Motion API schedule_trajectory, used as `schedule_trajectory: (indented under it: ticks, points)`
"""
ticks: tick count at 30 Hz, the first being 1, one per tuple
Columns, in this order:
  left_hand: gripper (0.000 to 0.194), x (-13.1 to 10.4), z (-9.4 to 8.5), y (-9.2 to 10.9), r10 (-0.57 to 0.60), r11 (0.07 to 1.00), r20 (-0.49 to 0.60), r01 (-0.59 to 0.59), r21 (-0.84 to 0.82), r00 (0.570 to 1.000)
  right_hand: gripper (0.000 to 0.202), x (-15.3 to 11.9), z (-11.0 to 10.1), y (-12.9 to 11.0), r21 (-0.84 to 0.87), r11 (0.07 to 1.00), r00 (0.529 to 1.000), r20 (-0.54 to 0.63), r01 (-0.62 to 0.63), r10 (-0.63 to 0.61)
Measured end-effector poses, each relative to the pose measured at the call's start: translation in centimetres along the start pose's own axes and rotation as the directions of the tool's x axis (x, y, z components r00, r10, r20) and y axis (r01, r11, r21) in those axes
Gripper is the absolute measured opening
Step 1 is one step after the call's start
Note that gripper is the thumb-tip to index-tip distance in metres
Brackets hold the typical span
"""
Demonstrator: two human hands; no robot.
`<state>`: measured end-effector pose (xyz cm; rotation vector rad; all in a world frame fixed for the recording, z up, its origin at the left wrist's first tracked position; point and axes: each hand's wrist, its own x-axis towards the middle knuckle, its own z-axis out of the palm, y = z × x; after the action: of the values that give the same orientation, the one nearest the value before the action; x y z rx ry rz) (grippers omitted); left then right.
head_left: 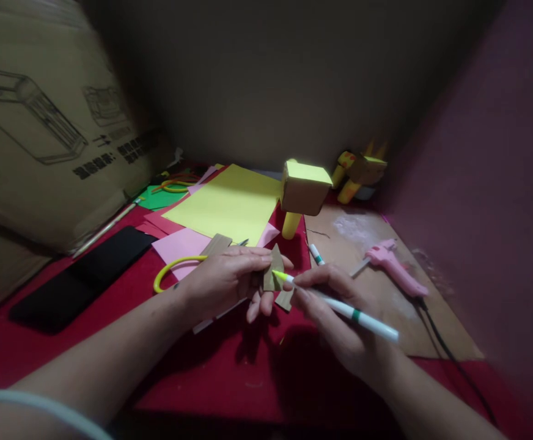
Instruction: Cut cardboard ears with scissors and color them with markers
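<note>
Between the thumb and fingers of my left hand point(243, 275) is a small pointed piece of brown cardboard point(274, 269). My right hand point(340, 311) grips a white marker point(367, 322) with a green band, and its yellow tip touches or almost touches the cardboard's face. The marker's cap point(316, 254) lies on the table beyond my right fingers. Another small cardboard scrap point(285, 300) shows below the held piece. Yellow-handled scissors point(170, 272) rest partly hidden behind my left hand.
Yellow sheets point(225, 205) and pink paper point(179, 250) lie behind my hands. A cardboard box figure point(307, 188) stands on a yellow leg. At right, a pink glue gun point(397, 269) with a cord lies on a cardboard sheet point(340, 235). A black phone point(83, 278) lies left.
</note>
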<state>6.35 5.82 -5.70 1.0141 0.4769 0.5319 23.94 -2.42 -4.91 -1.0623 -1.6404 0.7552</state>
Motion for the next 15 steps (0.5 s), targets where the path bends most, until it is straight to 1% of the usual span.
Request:
schedule_trajectory:
  ticks: [4,7,10,15]
  points:
    - [0.037,0.0,-0.02,-0.2,-0.004,1.0,0.0,0.004,-0.003,1.0,0.008,0.03,0.04,-0.29,0.011,0.999,0.998,0.047,0.031,-0.031]
    - [0.038,0.0,0.05,-0.14,0.003,1.0,0.014,-0.003,0.006,1.0,0.005,-0.01,-0.06,-0.06,0.021,1.0,1.0,0.01,0.005,-0.005]
    - [0.037,0.0,0.07,-0.09,0.011,1.0,0.034,-0.011,0.008,0.999,0.007,0.05,-0.09,0.09,0.0,1.0,1.0,-0.02,-0.018,0.018]
    - [0.036,0.02,-0.14,-0.28,0.001,1.0,0.0,-0.001,0.011,1.0,0.006,0.18,0.05,-0.28,-0.015,0.999,0.998,0.042,0.043,-0.042]
